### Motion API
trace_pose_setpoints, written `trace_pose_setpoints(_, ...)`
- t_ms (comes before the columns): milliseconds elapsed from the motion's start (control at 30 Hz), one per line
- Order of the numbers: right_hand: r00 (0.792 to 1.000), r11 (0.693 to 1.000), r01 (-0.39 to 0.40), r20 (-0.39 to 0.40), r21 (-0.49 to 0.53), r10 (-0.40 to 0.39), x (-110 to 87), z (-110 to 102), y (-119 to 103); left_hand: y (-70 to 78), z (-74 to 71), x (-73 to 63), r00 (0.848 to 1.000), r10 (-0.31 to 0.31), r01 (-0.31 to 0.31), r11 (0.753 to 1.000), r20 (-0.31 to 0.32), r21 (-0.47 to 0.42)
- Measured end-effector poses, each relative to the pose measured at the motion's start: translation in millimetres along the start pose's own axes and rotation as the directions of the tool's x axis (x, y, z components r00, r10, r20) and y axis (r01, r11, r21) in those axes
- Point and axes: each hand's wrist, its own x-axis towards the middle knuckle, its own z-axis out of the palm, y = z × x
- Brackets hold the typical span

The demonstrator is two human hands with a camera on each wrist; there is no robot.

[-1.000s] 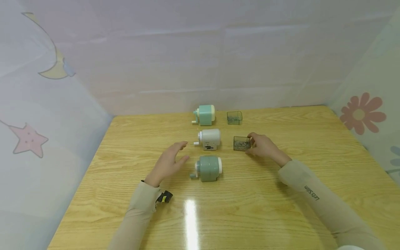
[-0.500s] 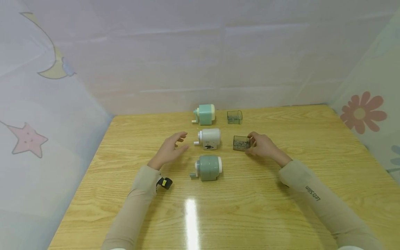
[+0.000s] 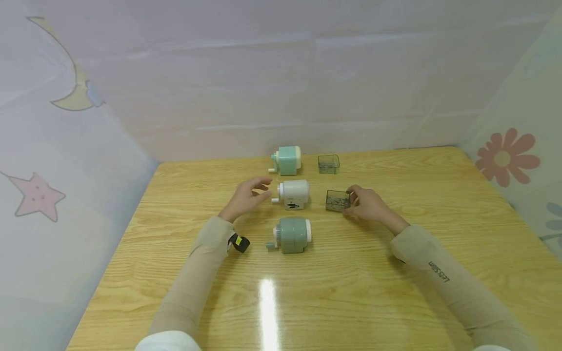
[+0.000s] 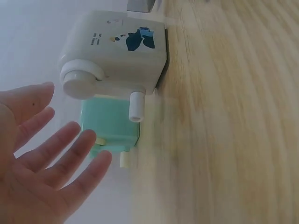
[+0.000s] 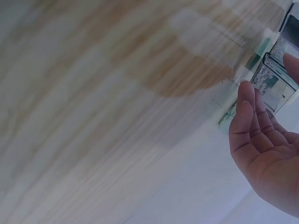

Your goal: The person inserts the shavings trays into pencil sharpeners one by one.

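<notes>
Beside the white pencil sharpener [image 3: 296,195] is my left hand [image 3: 248,197], its fingers spread and close to the sharpener's crank side. In the left wrist view the open palm [image 4: 37,186] holds nothing; the white crank handle [image 4: 137,106] sticks out near it. My right hand [image 3: 366,204] pinches the right end of a clear smoky shavings drawer [image 3: 337,201] filled with dark shavings. The right wrist view has the drawer [image 5: 273,86] between thumb and fingers. In front stands a dark green sharpener [image 3: 293,235], behind a mint one [image 3: 288,161].
A second clear shavings drawer [image 3: 328,165] with shavings in it sits at the back, right of the mint sharpener. All stand on a wood-grain table [image 3: 351,292]. A pale cloth wall [image 3: 263,87] rises directly behind the table's far edge.
My left hand has moved forward and to the right, from beside the dark green sharpener to the white one. The right hand stays at the drawer, almost still.
</notes>
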Motion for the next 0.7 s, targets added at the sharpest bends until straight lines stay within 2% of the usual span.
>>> trace_pose_setpoints(167,1.000,1.000,0.001,-0.002,0.016,-0.001,0.1,-0.1,-2.6,0.7,5.5,10.8,0.999,0.000,0.000,1.000,0.034,-0.013)
trace_pose_setpoints(367,1.000,0.999,-0.005,0.000,0.037,0.005,2.0,0.3,-3.8,2.5,10.7,15.8,0.999,-0.006,0.008,1.000,0.046,-0.028)
trace_pose_setpoints(700,1.000,1.000,-0.003,0.001,0.024,0.003,1.4,0.3,-1.9,6.0,16.5,19.9,0.999,-0.010,0.008,0.999,0.052,0.032)
